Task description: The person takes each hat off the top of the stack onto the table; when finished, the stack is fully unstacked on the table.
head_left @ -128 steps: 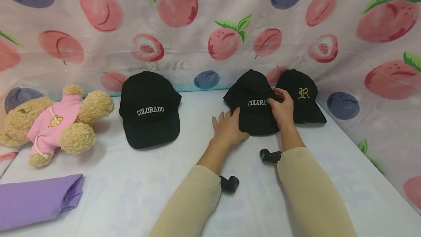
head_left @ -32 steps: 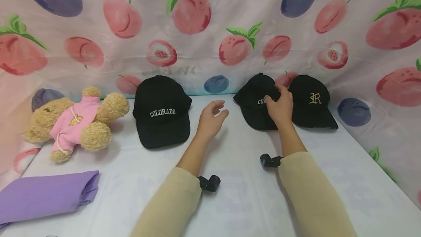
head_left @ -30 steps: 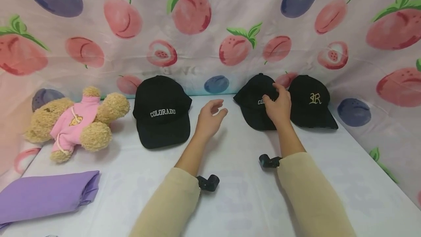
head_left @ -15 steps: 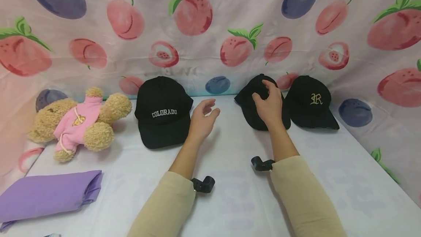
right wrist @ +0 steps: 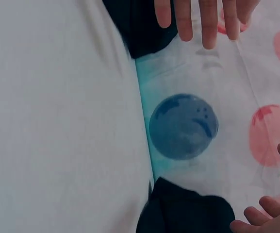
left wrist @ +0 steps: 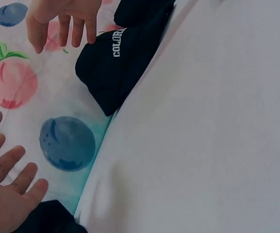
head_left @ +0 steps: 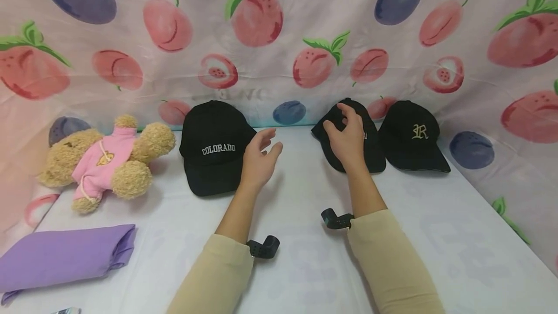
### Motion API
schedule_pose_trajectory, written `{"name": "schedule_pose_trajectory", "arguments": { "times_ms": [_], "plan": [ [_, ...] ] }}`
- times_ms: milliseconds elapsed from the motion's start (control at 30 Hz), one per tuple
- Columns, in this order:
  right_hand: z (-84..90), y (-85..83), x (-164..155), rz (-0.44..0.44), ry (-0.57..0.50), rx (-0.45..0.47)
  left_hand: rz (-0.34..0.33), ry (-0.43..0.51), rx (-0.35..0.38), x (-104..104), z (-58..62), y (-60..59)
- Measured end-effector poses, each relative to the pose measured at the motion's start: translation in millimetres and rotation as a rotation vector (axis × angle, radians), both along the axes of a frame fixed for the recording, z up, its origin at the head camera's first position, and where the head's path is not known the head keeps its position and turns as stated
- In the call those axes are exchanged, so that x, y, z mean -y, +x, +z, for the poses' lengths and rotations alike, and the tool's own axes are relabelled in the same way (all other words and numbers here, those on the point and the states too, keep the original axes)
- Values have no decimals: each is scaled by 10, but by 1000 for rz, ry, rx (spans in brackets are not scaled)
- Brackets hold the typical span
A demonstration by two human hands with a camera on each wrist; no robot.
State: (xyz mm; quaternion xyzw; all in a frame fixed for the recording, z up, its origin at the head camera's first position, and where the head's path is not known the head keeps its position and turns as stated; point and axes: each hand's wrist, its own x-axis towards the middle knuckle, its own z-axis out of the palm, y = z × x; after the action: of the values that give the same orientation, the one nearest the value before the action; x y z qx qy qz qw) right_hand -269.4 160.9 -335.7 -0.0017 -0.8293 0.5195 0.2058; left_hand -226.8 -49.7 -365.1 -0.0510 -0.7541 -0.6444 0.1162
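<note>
Three black baseball caps stand in a row along the back of the table. My left hand (head_left: 258,161) hovers at the right edge of the left COLORADO cap (head_left: 213,144), fingers loosely bent and holding nothing. In front of the middle cap (head_left: 369,144) hangs my right hand (head_left: 346,137), thumb and fingers apart with nothing between them; it hides most of that cap's lettering. To the right stands the cap with a gold letter R (head_left: 410,134). The left wrist view shows both hands, the fingers of the left hand (left wrist: 8,194) spread.
A teddy bear (head_left: 106,159) in pink clothes lies on the left of the white table (head_left: 296,275). In front of it is a folded purple cloth (head_left: 65,258). A small object (head_left: 67,310) shows at the bottom edge. Fruit-print fabric (head_left: 270,71) hangs behind.
Earlier both hands touched the middle cap. The left hand has since moved left to the left cap, and the right hand has come off the middle cap's right side and shifted left.
</note>
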Motion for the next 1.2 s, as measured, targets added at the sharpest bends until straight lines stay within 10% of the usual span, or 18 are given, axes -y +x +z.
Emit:
{"name": "schedule_pose_trajectory", "arguments": {
  "times_ms": [1200],
  "plan": [
    [22, 205, 824, 252, -227, 72, 79, 174, -84, 349, 181, 92]
  ]
}}
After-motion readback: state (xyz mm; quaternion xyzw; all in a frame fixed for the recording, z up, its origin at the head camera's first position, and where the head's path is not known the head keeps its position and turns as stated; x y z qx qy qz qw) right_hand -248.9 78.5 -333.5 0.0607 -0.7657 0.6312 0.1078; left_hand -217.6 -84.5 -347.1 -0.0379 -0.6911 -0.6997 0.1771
